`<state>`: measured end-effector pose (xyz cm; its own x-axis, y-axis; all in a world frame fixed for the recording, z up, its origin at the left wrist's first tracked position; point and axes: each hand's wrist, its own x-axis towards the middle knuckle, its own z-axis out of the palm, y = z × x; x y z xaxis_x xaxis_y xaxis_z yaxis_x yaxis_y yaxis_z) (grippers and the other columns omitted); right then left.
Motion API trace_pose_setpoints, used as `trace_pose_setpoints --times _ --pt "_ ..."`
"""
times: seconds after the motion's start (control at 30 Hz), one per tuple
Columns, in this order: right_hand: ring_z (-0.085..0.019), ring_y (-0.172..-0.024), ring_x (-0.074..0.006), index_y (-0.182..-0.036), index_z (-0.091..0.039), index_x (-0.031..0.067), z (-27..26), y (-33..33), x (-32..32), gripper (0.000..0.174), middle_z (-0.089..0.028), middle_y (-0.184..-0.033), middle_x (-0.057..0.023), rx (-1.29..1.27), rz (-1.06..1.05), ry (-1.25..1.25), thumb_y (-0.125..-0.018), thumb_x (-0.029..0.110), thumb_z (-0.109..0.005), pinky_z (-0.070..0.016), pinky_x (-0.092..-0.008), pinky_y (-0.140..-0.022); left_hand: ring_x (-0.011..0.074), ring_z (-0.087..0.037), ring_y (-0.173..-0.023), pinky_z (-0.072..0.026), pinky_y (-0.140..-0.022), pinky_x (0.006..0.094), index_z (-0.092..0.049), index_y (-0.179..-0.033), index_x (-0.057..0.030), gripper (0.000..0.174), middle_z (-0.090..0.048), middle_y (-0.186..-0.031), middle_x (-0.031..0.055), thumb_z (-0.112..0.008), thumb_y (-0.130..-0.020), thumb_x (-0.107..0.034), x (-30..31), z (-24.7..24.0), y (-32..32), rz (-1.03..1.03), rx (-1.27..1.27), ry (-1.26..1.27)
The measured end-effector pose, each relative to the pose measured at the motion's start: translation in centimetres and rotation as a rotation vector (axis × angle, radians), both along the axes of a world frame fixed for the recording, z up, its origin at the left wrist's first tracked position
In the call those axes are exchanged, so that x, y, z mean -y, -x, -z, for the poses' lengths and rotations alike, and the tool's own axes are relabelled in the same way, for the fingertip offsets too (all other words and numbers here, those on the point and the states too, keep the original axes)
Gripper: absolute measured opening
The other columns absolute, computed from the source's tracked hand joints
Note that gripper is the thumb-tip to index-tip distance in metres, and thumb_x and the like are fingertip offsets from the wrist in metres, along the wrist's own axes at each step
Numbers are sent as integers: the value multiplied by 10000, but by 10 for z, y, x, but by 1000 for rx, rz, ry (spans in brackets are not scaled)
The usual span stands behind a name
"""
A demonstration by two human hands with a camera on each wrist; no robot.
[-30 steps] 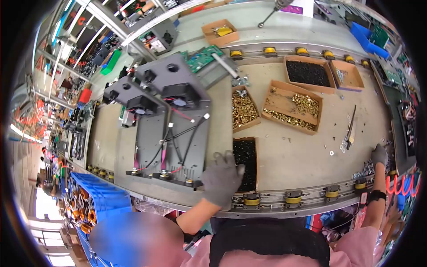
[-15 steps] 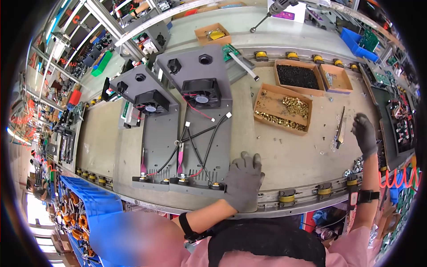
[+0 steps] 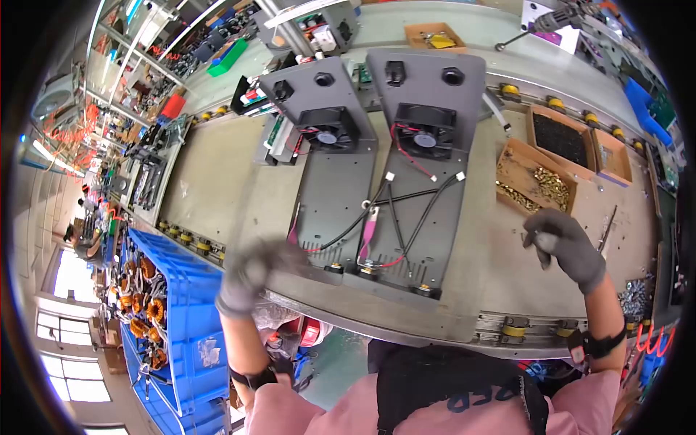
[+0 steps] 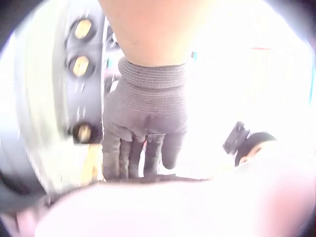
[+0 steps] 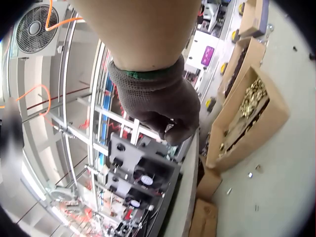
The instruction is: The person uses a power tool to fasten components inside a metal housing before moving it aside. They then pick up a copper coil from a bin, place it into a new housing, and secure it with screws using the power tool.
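Observation:
Two grey metal panels lie side by side on the bench, the left panel (image 3: 330, 196) and the right panel (image 3: 428, 217), each with a black fan (image 3: 424, 134) and loose wires. My gloved left hand (image 3: 250, 272) is blurred at the front left corner of the left panel; in the left wrist view the left hand (image 4: 143, 133) has fairly straight fingers and holds nothing. My gloved right hand (image 3: 565, 246) hovers above the bench right of the panels, fingers curled. In the right wrist view the right hand (image 5: 163, 113) pinches something small and shiny.
A cardboard box of brass parts (image 3: 540, 185) and a box of black screws (image 3: 562, 138) stand right of the panels. A thin tool (image 3: 605, 228) and a heap of metal bits (image 3: 638, 297) lie at the right. A blue crate (image 3: 174, 304) sits below the bench's front rail (image 3: 507, 330).
My left hand has left the right panel's front corner and moved to the left panel's front left corner. My right hand has come in from the far right heap and curled its fingers.

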<state>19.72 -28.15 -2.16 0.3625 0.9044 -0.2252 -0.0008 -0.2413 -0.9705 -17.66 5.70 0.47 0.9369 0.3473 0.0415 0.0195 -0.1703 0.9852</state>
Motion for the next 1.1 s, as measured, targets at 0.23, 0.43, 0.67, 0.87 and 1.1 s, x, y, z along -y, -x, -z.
trace_pose_setpoints --times 0.23,0.43,0.67,0.87,1.1 --pt "-534 -674 -75 -990 -579 -6 0 66 52 390 -561 -803 -36 -50 135 96 -950 377 -517 -453 -215 -586 363 -529 -1184 -406 -991 427 -473 -1357 -107 672 -547 -1301 190 -420 -868 -565 -158 114 33 -1051 -1125 -755" --pt "-483 -673 -84 -968 -587 -12 11 118 60 365 -511 -766 -14 -16 236 15 -936 347 -532 -414 -232 -611 334 -530 -1201 -379 -1007 448 -463 -1366 -141 666 -557 -1306 149 -408 -874 -586 -137 105 12 -1122 -1182 -673" --pt "-424 -639 -62 -1172 -547 -19 35 129 40 516 -478 -787 2 171 382 39 -951 445 -509 -369 -211 -570 316 -561 -1116 -359 -967 498 -551 -1271 -178 564 -590 -1215 134 -505 -849 -548 -68 119 -32 -1179 -1096 -804" --pt "-381 -672 -49 -1214 -539 2 49 112 69 513 -488 -847 21 422 542 48 -970 449 -476 -342 -206 -598 312 -614 -971 -477 -840 419 -576 -1212 -144 465 -640 -1038 155 -611 -848 -430 8 106 -96 -620 -457 -793" --pt "-558 -1014 -181 -1180 -556 -44 56 111 105 477 -626 -1065 -109 533 801 117 -977 375 -457 -405 -314 -930 352 -644 -915 -495 -809 455 -448 -1332 -150 580 -681 -922 141 -619 -834 -392 89 79 -185 -124 -690 -570"
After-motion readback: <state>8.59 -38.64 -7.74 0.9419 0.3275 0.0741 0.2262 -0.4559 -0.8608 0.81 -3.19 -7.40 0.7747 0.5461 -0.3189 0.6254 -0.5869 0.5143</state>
